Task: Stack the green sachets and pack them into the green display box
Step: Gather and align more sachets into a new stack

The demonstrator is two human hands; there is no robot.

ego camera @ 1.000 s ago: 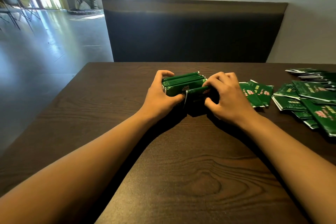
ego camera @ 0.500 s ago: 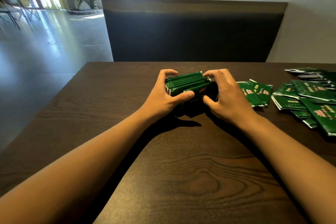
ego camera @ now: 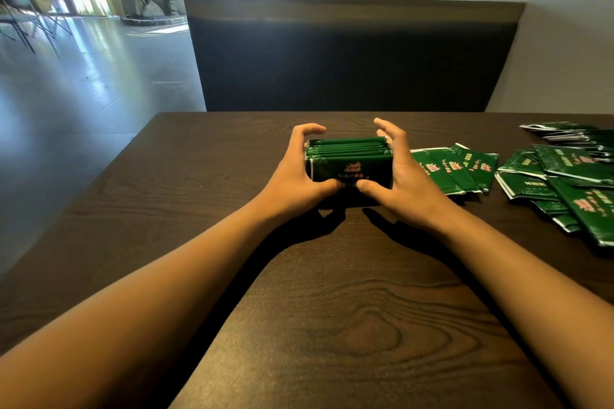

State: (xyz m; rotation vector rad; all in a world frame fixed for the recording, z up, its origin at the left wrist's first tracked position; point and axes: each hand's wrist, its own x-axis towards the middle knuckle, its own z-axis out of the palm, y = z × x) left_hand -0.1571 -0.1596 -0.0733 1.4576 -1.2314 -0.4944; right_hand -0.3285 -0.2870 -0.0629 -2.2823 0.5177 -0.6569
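A stack of green sachets (ego camera: 349, 163) stands on edge in the middle of the dark wooden table (ego camera: 299, 309), its printed front face turned toward me. My left hand (ego camera: 295, 176) grips the stack's left end, thumb on the front, fingers curled over the back. My right hand (ego camera: 408, 183) grips the right end the same way, its fingers raised behind the stack. A dark low shape sits under the stack's front edge; whether it is the green display box I cannot tell.
Three loose sachets (ego camera: 455, 169) lie flat just right of my right hand. A larger heap of sachets (ego camera: 564, 176) spreads to the table's right edge. A dark bench back (ego camera: 349, 53) rises beyond the far edge.
The stack was skewed and partly covered by my right hand. It now stands square with its front face showing, and my right hand has shifted to its right end.
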